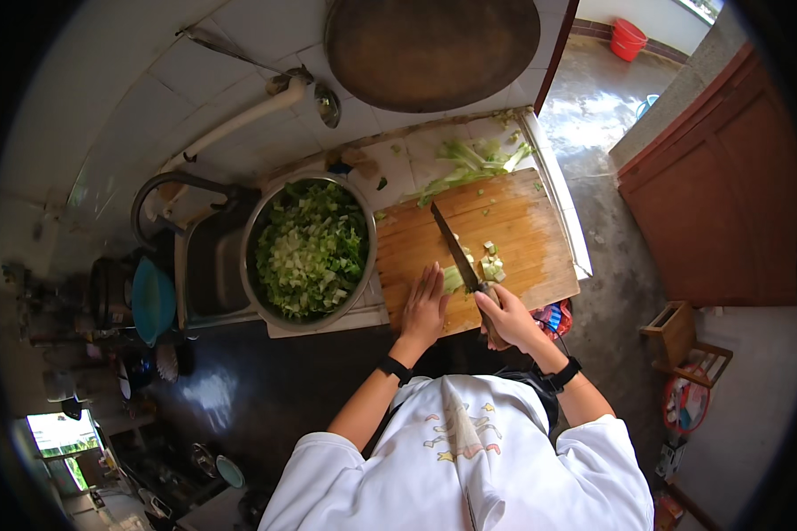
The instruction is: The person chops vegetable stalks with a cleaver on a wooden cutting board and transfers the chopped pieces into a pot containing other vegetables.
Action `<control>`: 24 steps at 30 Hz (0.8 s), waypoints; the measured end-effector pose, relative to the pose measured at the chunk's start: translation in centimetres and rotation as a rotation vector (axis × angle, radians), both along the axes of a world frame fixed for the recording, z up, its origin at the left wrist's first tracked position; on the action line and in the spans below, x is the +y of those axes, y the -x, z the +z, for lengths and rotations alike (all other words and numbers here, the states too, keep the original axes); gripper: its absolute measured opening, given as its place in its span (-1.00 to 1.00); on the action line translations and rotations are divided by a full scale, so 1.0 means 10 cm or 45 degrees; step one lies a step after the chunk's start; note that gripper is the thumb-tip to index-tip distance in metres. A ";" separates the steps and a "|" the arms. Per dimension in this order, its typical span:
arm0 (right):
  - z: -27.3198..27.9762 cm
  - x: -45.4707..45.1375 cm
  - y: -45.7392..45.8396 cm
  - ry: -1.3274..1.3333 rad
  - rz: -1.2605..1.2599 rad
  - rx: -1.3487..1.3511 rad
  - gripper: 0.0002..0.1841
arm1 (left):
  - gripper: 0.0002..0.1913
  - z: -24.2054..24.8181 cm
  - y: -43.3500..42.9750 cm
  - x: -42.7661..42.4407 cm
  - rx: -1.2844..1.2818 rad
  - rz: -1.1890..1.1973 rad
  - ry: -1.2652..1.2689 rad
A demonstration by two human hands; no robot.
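My right hand (508, 317) grips the wooden handle of a kitchen knife (453, 244). Its dark blade slants up and left across the wooden cutting board (531, 219). Just left of the blade, my left hand (424, 308) steadies a pale green vegetable stalk (451, 279) on the board, the stalk lying between index finger and thumb. Right of the knife lie several cut pieces (491, 267). A large metal bowl (369, 265) left of the board is heaped with chopped leafy greens (309, 249).
Leafy trimmings (475, 159) lie behind the board on the tiled counter (398, 176). A metal sink (216, 272) with a dark faucet (173, 178) is left of the bowl. Over the counter hangs a large round pan (432, 53). A wooden door (717, 186) stands to the right.
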State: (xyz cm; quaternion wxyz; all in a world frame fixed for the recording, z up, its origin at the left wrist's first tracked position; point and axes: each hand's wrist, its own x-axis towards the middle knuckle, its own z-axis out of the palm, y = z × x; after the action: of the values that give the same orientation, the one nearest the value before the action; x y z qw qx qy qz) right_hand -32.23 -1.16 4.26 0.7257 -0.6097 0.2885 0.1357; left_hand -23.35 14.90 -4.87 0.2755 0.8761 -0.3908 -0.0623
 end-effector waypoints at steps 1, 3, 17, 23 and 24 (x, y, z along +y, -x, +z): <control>0.02 0.03 0.06 -0.002 0.023 0.041 -0.62 | -0.51 -0.01 0.01 0.01 0.012 -0.001 0.020; 0.00 0.08 0.16 -0.026 0.022 0.073 -0.61 | -0.51 -0.01 0.02 -0.01 0.020 -0.008 -0.014; -0.22 0.13 -0.21 0.084 0.067 0.124 -0.61 | -0.54 -0.11 0.04 0.01 0.007 -0.044 -0.083; -0.24 -0.09 -0.57 -0.062 0.042 0.040 -0.63 | -0.50 -0.02 0.00 0.02 0.020 -0.077 -0.008; -0.23 -0.10 -0.53 -0.063 0.049 0.038 -0.63 | -0.49 -0.02 0.02 0.04 0.041 -0.033 -0.005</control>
State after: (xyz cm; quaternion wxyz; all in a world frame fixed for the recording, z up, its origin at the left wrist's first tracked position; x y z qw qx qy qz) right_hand -26.94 -2.13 2.01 0.7335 -0.5949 0.2839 0.1657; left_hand -23.52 15.29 -5.05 0.2790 0.8705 -0.3974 -0.0807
